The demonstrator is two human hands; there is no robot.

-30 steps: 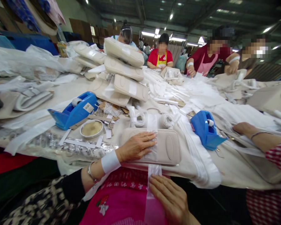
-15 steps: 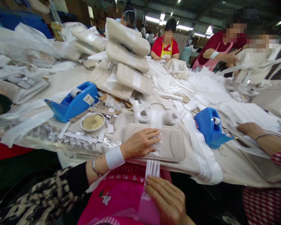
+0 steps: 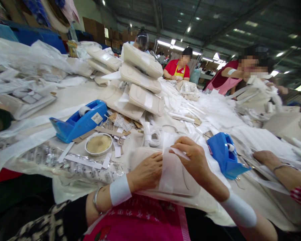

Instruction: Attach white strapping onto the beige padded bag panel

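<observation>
- Left hand (image 3: 146, 172) lies flat, fingers spread, pinning a beige pad (image 3: 183, 182).
- Right hand (image 3: 194, 160) pinches a clear strip (image 3: 169, 170) over it.
- Risk: slack could wrinkle the strip.

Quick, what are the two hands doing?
Left hand: open, pressing flat on the beige pad.
Right hand: closed, pinching a clear strip.
</observation>
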